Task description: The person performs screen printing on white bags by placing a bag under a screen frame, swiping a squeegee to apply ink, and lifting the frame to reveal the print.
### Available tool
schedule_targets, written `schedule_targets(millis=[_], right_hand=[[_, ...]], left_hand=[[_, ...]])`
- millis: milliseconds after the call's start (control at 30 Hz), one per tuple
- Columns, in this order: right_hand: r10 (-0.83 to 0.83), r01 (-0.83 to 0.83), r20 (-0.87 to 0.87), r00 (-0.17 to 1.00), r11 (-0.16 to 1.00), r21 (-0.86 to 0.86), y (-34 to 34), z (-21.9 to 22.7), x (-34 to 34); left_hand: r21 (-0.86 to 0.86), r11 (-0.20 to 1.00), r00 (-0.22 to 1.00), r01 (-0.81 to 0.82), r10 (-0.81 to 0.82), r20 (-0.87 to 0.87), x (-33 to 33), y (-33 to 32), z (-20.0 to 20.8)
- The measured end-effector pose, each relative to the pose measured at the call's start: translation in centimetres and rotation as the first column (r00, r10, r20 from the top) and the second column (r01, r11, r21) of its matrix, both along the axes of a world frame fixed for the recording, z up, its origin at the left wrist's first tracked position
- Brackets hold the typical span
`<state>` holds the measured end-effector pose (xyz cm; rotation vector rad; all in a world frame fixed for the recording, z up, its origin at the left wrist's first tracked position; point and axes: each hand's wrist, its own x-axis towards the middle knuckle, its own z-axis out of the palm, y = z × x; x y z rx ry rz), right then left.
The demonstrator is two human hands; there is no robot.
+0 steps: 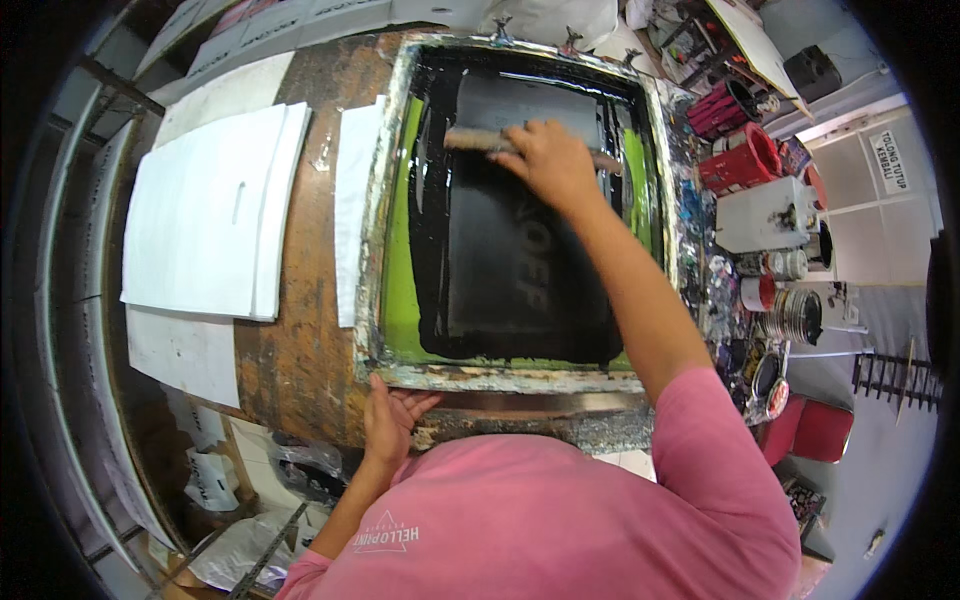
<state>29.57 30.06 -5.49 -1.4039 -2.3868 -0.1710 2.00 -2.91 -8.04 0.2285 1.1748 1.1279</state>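
A screen printing frame [500,378] lies on the worktable, its rim crusted with paint. Inside it, black ink [455,340] covers most of the mesh, with green mesh [401,330] showing along both sides. My right hand [552,160] is closed around the wooden handle of a squeegee [474,140], which lies crosswise in the far half of the screen. Its blade is hidden. At the frame's near left corner is my left hand [390,415], palm up, with the thumb at the rim and the fingers stretched out just below the edge.
A stack of white sheets [205,215] lies left on the wooden table [300,350]. Another white sheet [355,220] reaches under the frame. Hinge clamps [571,40] line the far edge. Right stand a red bucket [738,162], a white container [760,213] and several cans [790,316].
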Motion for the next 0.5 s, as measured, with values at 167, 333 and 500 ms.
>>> schedule_targets(millis=[167, 333, 500], right_hand=[[0.019, -0.028, -0.067, 0.998, 0.991, -0.128, -13.0, 1.2, -1.0], [0.024, -0.043, -0.075, 0.997, 0.962, -0.271, -24.6, 3.0, -2.1], [-0.001, 0.005, 0.012, 1.0, 0.934, -0.357, -25.0, 4.4, -2.4]], left_hand=[[0.038, 0.999, 1.0, 0.03, -0.03, 0.004, 0.1, 0.2, 0.3], [0.066, 0.996, 0.998, 0.063, -0.063, -0.002, 0.2, 0.4, 1.0], [0.09, 0.994, 0.998, 0.066, -0.067, 0.018, 0.3, 0.6, 0.6]])
